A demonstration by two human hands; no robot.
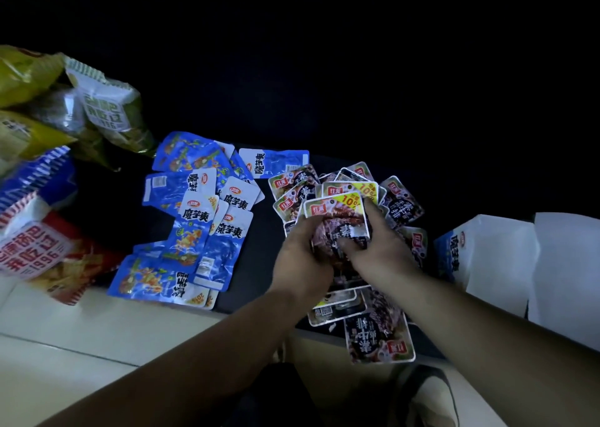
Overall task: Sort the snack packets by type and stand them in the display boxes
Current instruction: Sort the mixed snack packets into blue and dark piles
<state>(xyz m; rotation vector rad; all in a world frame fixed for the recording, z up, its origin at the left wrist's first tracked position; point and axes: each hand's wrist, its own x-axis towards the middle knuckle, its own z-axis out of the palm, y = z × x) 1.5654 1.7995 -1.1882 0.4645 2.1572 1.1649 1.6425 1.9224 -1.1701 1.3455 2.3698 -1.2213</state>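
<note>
Both hands hold a small stack of dark snack packets (337,219) with red labels and a yellow 10% corner, above a loose pile of the same dark packets (376,326). My left hand (302,254) grips the stack's left side. My right hand (376,245) grips its right side, thumb on the front. Several blue packets (201,219) lie spread on the dark surface to the left. A blue and white display box (487,258) stands at the right, its inside hidden.
Large chip bags lie at the far left: yellow-green ones (29,79) at the back, a red and white one (42,251) in front. A pale tiled floor (81,329) shows below the dark surface's edge. The background is dark.
</note>
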